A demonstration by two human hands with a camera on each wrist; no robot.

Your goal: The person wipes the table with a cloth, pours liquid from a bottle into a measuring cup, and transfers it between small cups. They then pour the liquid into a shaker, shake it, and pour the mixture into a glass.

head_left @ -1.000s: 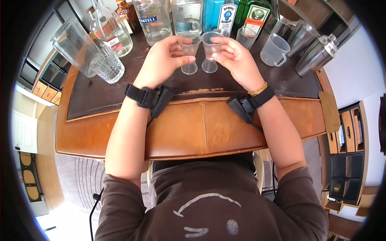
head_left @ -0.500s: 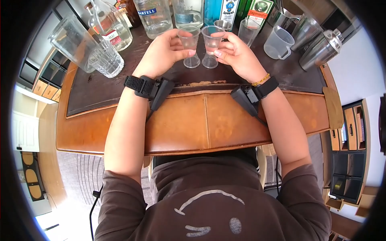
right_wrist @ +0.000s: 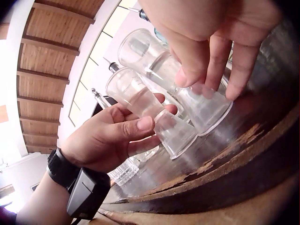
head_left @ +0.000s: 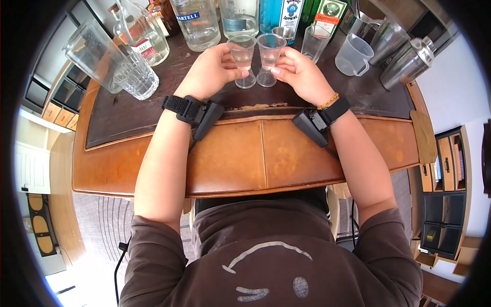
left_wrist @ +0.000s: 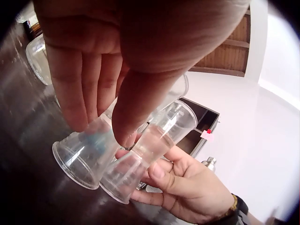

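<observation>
Two clear plastic hourglass-shaped jiggers stand upright side by side on the dark desk top, very close to each other. My left hand (head_left: 207,74) holds the left jigger (head_left: 241,48) near its waist, thumb in front and fingers behind. Round the right jigger (head_left: 271,48), my right hand (head_left: 306,77) has a like grip, its thumb by the narrow middle. In the left wrist view, clear liquid shows in the upper cup of the right jigger (left_wrist: 157,140). The right wrist view shows liquid in the left jigger (right_wrist: 136,96) too.
Behind stand several liquor bottles, among them a clear one (head_left: 197,30) and a blue one (head_left: 271,15). A tall glass (head_left: 313,43), a plastic measuring cup (head_left: 353,56) and a steel shaker (head_left: 406,64) are at right. A mixing glass (head_left: 94,56) and cut-glass tumbler (head_left: 135,79) stand left.
The head view has shifted slightly. Both hands still hold the same jiggers, which stay side by side. My thumbs sit a little lower on them than half a second ago.
</observation>
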